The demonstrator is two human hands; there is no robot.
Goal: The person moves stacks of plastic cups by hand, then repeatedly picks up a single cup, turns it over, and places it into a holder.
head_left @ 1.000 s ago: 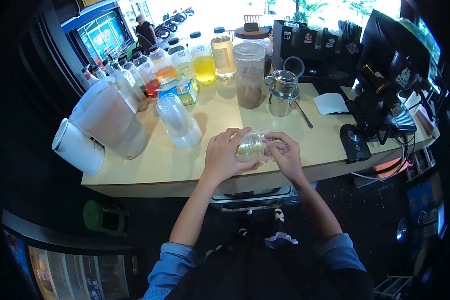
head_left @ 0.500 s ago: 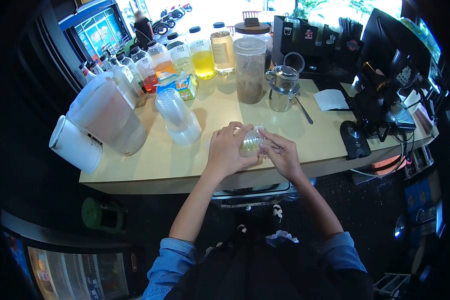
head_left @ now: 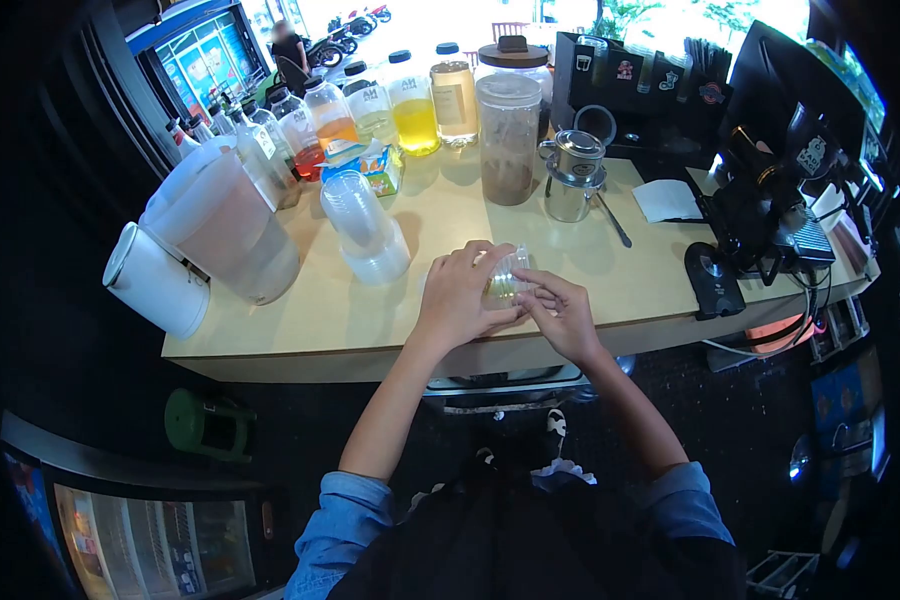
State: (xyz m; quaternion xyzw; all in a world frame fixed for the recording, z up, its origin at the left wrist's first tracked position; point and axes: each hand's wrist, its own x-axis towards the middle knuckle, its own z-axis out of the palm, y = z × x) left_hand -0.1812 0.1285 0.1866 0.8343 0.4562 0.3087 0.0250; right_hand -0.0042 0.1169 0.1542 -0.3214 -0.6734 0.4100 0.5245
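Observation:
Near the front edge of the counter I hold a clear, ribbed plastic stack that looks like nested cup lids. My left hand wraps round its left side, with the thumb low and the fingers over the top. The fingertips of my right hand pinch the right end of the stack. My fingers hide part of it. To the left, a stack of clear plastic cups stands upside down on the counter.
Behind are a tall container of brown powder, a metal drip filter over a glass, a spoon and syrup bottles. A large pitcher and a white canister stand left. A black device sits right.
The view has shifted slightly, moving the counter items a little to the right. Both hands keep hold of the plastic stack, and my right fingers have shifted slightly at its end.

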